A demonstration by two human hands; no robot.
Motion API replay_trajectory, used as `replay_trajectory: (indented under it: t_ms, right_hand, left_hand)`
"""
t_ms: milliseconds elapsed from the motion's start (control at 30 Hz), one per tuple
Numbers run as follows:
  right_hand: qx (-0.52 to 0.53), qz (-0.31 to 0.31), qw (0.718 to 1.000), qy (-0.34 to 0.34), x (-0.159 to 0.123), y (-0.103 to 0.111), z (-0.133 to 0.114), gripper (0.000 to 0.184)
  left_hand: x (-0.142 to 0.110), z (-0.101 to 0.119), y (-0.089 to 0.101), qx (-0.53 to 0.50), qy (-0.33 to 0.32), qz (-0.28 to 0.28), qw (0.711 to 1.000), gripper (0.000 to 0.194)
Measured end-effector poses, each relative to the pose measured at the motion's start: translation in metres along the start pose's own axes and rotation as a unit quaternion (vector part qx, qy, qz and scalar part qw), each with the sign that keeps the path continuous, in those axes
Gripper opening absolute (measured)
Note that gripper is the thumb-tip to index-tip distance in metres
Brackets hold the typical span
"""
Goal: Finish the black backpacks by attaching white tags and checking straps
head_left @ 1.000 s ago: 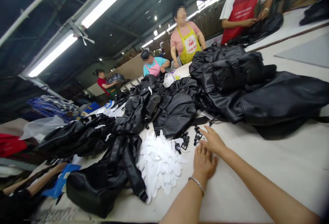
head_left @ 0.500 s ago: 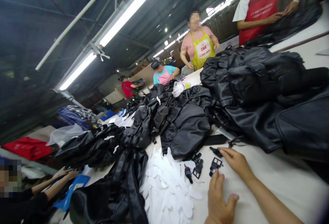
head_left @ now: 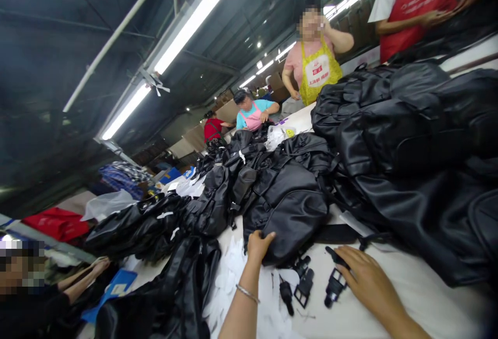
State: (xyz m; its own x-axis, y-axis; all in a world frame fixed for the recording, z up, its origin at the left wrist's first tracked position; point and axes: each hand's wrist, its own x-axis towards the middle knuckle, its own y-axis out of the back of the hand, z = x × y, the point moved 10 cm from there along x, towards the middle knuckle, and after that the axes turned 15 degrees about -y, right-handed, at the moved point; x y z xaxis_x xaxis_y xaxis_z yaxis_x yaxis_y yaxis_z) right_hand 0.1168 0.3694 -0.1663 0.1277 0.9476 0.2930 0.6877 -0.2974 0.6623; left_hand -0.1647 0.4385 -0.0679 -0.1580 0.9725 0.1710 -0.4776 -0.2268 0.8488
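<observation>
At the near side of the large black backpack (head_left: 286, 207), my left hand (head_left: 260, 248) has its fingers curled against the bag's lower left corner, with a bracelet on the wrist. My right hand (head_left: 368, 271) lies low over the table, fingers stretched out and touching a small black strap end (head_left: 336, 257). Just under its thumb is a black plastic buckle (head_left: 335, 286). Between my hands lie more black buckles (head_left: 304, 288) and a dark clip (head_left: 286, 293). My left forearm crosses a heap of white cut pieces (head_left: 227, 290).
Black bags (head_left: 408, 116) are piled high on the right. More bags (head_left: 136, 225) and an unfolded black bag (head_left: 167, 292) lie left. A blue packet (head_left: 111, 292) sits near a co-worker's hands (head_left: 97, 269). Several other people stand around the long table (head_left: 431, 297).
My left hand has moved forward and left from beside the buckles to the backpack's corner. My right hand has spread lower over the strap end. The view has shifted.
</observation>
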Motion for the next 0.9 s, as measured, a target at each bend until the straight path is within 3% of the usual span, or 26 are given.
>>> replay_trajectory:
  t_ms: [67,167,233,367,433,600,667,733,767,800,833,867,900]
  right_hand:
    - [0.002,0.002,1.0,-0.007,0.0,-0.001,0.001,0.038]
    - [0.005,0.008,1.0,-0.014,0.001,0.0,0.001,0.038]
    - [0.009,0.011,1.0,-0.017,0.001,0.002,0.0,0.037]
    - [0.025,0.002,0.999,-0.023,0.002,0.004,-0.001,0.036]
    - [0.03,-0.006,0.999,-0.032,0.003,0.004,-0.002,0.035]
    - [0.039,-0.032,0.996,-0.067,0.006,0.012,-0.007,0.033]
    - [0.055,-0.038,0.994,-0.086,0.007,0.017,-0.009,0.033]
    - [0.09,-0.028,0.99,-0.107,0.01,0.022,-0.008,0.035]
    - [0.118,-0.014,0.986,-0.12,0.011,0.025,-0.005,0.036]
    - [0.153,0.008,0.979,-0.135,0.013,0.029,-0.001,0.035]
    - [0.196,0.035,0.968,-0.154,0.013,0.033,0.005,0.035]
    - [0.246,0.065,0.95,-0.179,0.013,0.037,0.013,0.034]
    - [0.303,0.094,0.925,-0.21,0.012,0.04,0.024,0.035]
  left_hand:
    - [0.019,-0.012,-0.016,-0.021,-0.002,-0.05,0.999,0.039]
    - [0.033,-0.002,-0.025,-0.046,-0.057,-0.068,0.995,0.027]
    - [0.045,0.015,-0.014,-0.039,-0.104,-0.052,0.992,0.021]
    - [0.077,0.047,0.028,0.049,-0.183,0.035,0.981,0.022]
    - [0.086,0.05,0.031,0.101,-0.2,0.062,0.973,0.025]
    - [0.079,0.039,-0.02,0.184,-0.207,0.027,0.96,0.029]
    - [0.08,0.043,-0.03,0.198,-0.219,0.0,0.955,0.026]
    - [0.085,0.062,-0.023,0.211,-0.234,-0.005,0.949,0.021]
    - [0.086,0.079,-0.013,0.219,-0.243,0.016,0.945,0.019]
    - [0.082,0.103,0.002,0.219,-0.264,0.076,0.936,0.022]
    - [0.074,0.13,0.014,0.186,-0.29,0.13,0.93,0.027]
    - [0.064,0.156,0.015,0.116,-0.311,0.148,0.932,0.031]
    - [0.055,0.18,0.003,0.015,-0.321,0.111,0.941,0.033]
